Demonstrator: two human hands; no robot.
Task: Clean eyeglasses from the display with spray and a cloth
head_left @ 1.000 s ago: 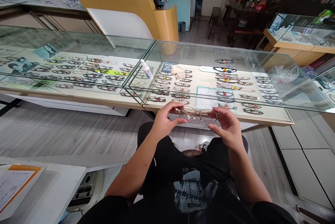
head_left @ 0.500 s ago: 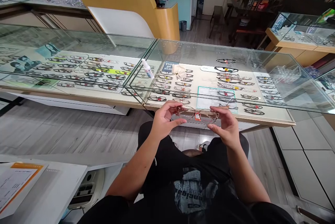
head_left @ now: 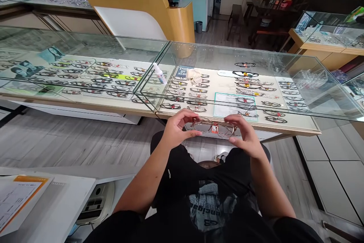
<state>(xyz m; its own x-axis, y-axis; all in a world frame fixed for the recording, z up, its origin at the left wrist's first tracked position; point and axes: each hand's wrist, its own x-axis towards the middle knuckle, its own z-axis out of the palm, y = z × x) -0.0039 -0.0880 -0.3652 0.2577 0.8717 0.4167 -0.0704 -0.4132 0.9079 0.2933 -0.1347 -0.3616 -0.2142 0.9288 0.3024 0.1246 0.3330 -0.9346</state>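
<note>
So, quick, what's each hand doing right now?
Left hand: holding the glasses by one end.
Right hand: thumb and fingers parted at the other end; grip cannot be told.

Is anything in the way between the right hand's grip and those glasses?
Nothing visible is. The right hand is at one end of the glasses, though contact is hard to tell; the left hand holds the other end. The display case lies beyond, not between.
</note>
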